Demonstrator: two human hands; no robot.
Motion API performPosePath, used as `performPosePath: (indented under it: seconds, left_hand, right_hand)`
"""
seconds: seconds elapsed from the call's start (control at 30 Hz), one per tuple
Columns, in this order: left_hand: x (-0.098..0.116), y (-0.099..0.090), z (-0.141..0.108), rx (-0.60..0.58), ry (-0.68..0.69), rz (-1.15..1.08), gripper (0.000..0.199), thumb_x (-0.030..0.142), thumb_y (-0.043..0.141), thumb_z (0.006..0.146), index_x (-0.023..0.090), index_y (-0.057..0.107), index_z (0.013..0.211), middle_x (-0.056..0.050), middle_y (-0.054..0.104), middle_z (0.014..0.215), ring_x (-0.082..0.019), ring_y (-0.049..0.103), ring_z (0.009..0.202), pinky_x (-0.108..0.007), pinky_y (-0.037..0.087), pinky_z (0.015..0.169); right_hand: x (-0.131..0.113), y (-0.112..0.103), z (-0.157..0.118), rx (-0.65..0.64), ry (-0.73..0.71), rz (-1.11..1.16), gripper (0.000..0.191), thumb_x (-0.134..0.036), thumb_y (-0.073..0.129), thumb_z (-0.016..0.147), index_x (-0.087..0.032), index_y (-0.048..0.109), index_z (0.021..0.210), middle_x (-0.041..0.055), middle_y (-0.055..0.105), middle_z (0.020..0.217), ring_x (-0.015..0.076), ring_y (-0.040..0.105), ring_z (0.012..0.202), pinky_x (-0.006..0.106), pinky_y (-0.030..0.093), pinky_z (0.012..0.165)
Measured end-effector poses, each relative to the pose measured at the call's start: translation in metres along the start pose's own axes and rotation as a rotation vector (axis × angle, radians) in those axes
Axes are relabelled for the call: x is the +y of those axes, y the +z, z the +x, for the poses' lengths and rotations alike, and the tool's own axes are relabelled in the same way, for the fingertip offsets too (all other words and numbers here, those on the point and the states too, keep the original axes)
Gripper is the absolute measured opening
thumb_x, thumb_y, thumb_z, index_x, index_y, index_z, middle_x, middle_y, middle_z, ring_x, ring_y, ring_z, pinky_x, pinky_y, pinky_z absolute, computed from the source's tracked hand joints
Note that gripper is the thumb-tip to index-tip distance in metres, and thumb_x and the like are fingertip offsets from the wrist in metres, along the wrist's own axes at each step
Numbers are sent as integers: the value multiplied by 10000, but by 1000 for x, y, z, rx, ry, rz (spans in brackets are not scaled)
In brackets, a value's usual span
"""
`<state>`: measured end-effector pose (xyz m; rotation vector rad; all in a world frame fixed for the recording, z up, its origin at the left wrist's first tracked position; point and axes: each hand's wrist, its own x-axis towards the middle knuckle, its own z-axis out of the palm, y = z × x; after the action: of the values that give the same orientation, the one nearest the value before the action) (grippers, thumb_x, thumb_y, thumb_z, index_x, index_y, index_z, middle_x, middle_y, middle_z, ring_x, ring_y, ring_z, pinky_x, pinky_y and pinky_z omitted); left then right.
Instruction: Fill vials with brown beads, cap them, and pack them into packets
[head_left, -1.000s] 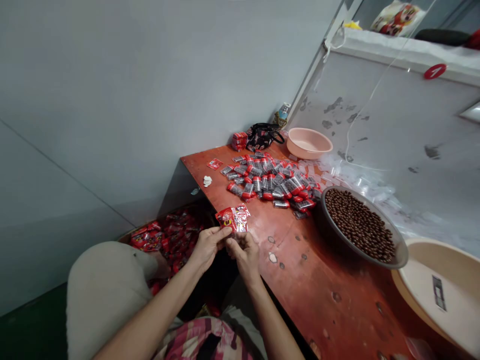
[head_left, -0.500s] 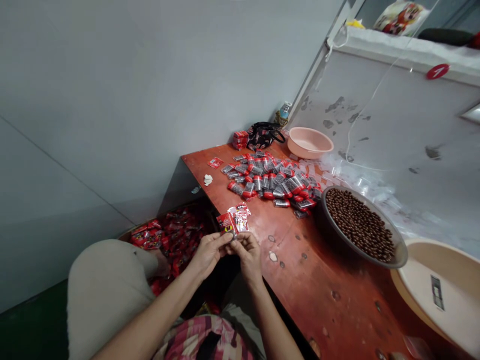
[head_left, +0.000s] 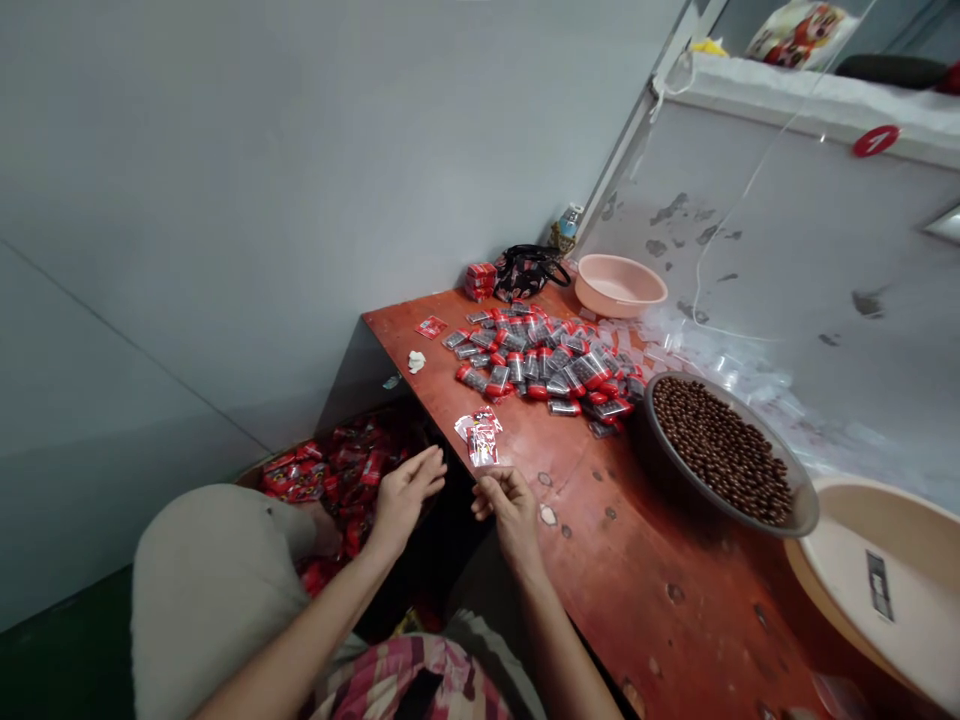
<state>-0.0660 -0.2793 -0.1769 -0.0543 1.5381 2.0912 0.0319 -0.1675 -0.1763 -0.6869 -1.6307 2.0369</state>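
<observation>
My left hand (head_left: 405,497) hangs open over the table's near edge, above a box of red packets (head_left: 337,470), and holds nothing. My right hand (head_left: 510,510) is beside that edge with its fingers loosely curled and nothing visible in them. A crumpled red-and-clear plastic packet (head_left: 480,437) lies on the orange-red wooden table (head_left: 637,570), just beyond my right fingertips and not touching them. Farther along lies a heap of small clear packs with red ends (head_left: 540,360), filled with dark contents.
A grey bowl of brown balls (head_left: 720,450) stands at the table's right, beside loose clear plastic bags (head_left: 712,350). A pink basin (head_left: 619,285), black bag (head_left: 525,272) and red stack (head_left: 480,282) sit at the far end. A large beige basin (head_left: 877,570) and rounded beige bulk (head_left: 217,590) flank me.
My hands have let go of the red packet and moved apart. The packet now lies on the table.
</observation>
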Motion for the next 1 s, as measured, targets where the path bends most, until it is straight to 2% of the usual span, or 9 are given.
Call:
performPosePath:
  seconds: [0.07, 0.13, 0.3, 0.43, 0.63, 0.77, 0.83, 0.93, 1.0]
  left_hand:
    - [4, 17, 6, -85, 221, 155, 324, 162, 708, 598, 229, 652, 911, -66, 574, 1160, -232, 456, 1135, -327, 348, 956]
    - [5, 33, 14, -154, 344, 268, 368, 77, 727, 535, 265, 672, 846, -31, 566, 1174, -231, 333, 1228, -339, 231, 1024]
    - [-6, 47, 25, -179, 444, 429, 322, 30, 697, 552, 301, 678, 724, -19, 588, 1137, -251, 267, 1258, -436, 119, 1042]
    - [-14, 46, 27, -211, 516, 479, 289, 59, 666, 607, 313, 677, 746, -9, 616, 1092, -238, 274, 1253, -447, 44, 1046]
    - [-10, 51, 22, -216, 487, 373, 216, 74, 645, 641, 285, 663, 681, -18, 635, 1059, -219, 339, 1223, -434, 152, 1033]
    - [-4, 46, 11, -298, 581, 441, 207, 138, 655, 656, 294, 668, 791, -3, 604, 1113, -221, 326, 1231, -448, 93, 1043]
    - [-2, 40, 5, -278, 570, 402, 248, 153, 684, 625, 289, 670, 832, -11, 597, 1126, -232, 339, 1222, -423, 134, 1043]
    - [1, 31, 3, -171, 417, 249, 349, 200, 706, 601, 267, 653, 939, -34, 598, 1127, -248, 463, 1123, -348, 334, 958]
    - [1, 26, 6, -180, 261, 191, 303, 270, 679, 630, 230, 661, 930, -49, 653, 1008, -250, 565, 979, -322, 440, 837]
  right_hand:
    - [-2, -5, 0, 11, -15, -32, 196, -352, 561, 757, -159, 522, 765, -10, 582, 621, 81, 530, 455, 179, 409, 414]
    - [-5, -8, 0, 26, -20, -68, 216, -370, 557, 756, -155, 531, 767, -4, 582, 628, 81, 522, 454, 180, 403, 408]
    - [-11, -17, 7, 97, -75, -220, 227, -383, 549, 754, -157, 556, 772, -8, 571, 596, 102, 519, 491, 203, 418, 454]
    - [-15, -28, 23, 192, -203, -488, 210, -379, 546, 753, -187, 589, 827, 25, 632, 775, 160, 582, 709, 268, 453, 644]
    - [-17, -29, 47, 198, -156, -580, 302, -410, 592, 702, -188, 594, 907, 49, 655, 798, 200, 600, 765, 303, 444, 675]
    - [-20, -22, 54, 0, -17, -233, 336, -351, 627, 675, -168, 543, 943, 6, 632, 664, 147, 583, 567, 251, 440, 532]
    - [-23, -17, 56, -34, -4, -57, 337, -290, 646, 660, -171, 515, 946, -10, 627, 666, 122, 571, 541, 234, 440, 528]
    - [-29, -9, 58, -58, -34, 21, 376, -229, 659, 644, -178, 489, 976, -17, 631, 684, 115, 580, 565, 235, 450, 564]
    - [-32, -5, 62, -144, -30, -39, 394, -226, 660, 642, -173, 487, 991, -21, 622, 651, 119, 578, 547, 239, 451, 552]
